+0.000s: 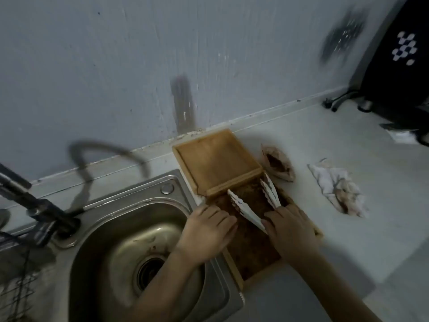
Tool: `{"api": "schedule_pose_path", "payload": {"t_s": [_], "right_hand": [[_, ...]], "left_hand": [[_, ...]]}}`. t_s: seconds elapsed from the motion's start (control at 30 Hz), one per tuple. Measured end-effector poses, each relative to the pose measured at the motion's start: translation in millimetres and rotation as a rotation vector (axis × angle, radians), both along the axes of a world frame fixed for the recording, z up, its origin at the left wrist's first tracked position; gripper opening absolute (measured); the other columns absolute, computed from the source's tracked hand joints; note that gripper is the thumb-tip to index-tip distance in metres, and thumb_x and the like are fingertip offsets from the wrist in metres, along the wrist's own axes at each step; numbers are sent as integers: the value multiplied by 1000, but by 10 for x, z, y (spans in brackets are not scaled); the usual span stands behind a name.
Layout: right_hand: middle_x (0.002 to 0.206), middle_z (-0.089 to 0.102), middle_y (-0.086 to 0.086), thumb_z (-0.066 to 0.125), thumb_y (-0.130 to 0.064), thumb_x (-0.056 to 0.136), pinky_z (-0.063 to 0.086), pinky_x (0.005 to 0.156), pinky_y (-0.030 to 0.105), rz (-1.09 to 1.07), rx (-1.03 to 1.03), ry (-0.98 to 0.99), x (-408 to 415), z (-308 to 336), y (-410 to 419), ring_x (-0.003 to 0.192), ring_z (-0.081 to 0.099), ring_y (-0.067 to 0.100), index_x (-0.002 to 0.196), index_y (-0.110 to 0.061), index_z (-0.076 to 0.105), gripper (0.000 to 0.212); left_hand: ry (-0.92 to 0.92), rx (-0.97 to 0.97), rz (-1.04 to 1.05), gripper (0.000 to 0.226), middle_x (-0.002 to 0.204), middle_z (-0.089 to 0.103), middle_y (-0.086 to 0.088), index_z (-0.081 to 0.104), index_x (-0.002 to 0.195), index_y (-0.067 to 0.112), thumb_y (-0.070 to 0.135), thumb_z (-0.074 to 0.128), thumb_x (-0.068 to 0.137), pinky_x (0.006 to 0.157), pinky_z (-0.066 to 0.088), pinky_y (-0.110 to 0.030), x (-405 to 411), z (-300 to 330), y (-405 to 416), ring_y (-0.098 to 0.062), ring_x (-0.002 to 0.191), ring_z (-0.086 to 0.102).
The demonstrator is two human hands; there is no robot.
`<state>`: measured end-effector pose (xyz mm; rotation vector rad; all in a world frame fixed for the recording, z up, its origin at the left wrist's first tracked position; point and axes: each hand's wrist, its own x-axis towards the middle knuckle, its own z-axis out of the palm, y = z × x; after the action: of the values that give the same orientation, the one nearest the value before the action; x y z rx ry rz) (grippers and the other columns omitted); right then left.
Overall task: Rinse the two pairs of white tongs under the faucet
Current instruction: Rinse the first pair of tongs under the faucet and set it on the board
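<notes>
Right hand (290,231): grip pinches both white tongs (246,211) over the wooden tray (218,163), probably to lift them.
Left hand (206,231): fingers spread flat, steadying the tray beside the sink (111,205).

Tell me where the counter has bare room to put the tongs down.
Free: the counter between the wooden tray and the black appliance, and the near strip below the crumpled cloth. Crowded: around the tray, where both hands, the stained wrapper and the sink sit close together.
</notes>
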<state>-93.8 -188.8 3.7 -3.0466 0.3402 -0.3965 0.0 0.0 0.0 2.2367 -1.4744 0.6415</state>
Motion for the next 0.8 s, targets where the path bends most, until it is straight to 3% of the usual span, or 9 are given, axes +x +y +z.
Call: {"api": "schedule_pose_path", "payload": {"t_s": [0.17,0.27,0.37,0.5,0.67,0.73,0.8], "right_hand": [[101,62,-4,44,-50,88,41,81,32,-72,65,222,-17,-131,-24,96,52,17,101,-24,63,35],[108,61,-5,51,-43,87,41,84,31,-91,64,272,-24,-161,14,101,52,17,107,-25,55,27],[96,64,-4,53,-32,86,42,81,33,-101,86,243,-45,-167,12,93,57,18,97,-23,58,15],[69,61,-1,74,-19,67,47,58,35,-58,137,99,-72,-167,-5,67,57,20,72,-18,60,15],[92,57,11,74,-13,68,46,70,34,-24,194,-39,-44,19,62,86,54,29,77,-13,59,18],[110,54,17,73,-12,71,45,77,33,-17,280,-65,-24,103,117,99,53,33,80,-13,57,19],[116,54,17,71,-13,75,41,76,22,28,376,-103,26,198,171,92,55,21,80,-15,52,20]], "left_hand": [[23,198,-57,20,76,66,8,68,77,23,32,53,86,60,48,-26,56,-245,5,-13,70,61],[65,240,-86,22,76,66,6,66,74,22,34,52,85,55,47,-23,58,-305,24,-13,69,61],[112,314,-108,25,74,65,6,64,71,23,40,52,83,54,46,-21,77,-350,57,-12,69,61],[207,388,-68,26,77,63,6,62,72,22,42,47,79,50,47,-20,73,-300,75,-12,71,61],[364,437,12,29,106,60,-4,63,96,13,38,48,91,78,47,-35,-6,-173,63,-20,102,52],[399,436,28,25,111,59,-4,61,99,13,34,48,91,81,46,-36,-33,-128,56,-20,106,50],[449,461,41,21,112,57,-5,60,98,14,30,49,91,82,44,-34,-59,-70,64,-20,107,48]]}}
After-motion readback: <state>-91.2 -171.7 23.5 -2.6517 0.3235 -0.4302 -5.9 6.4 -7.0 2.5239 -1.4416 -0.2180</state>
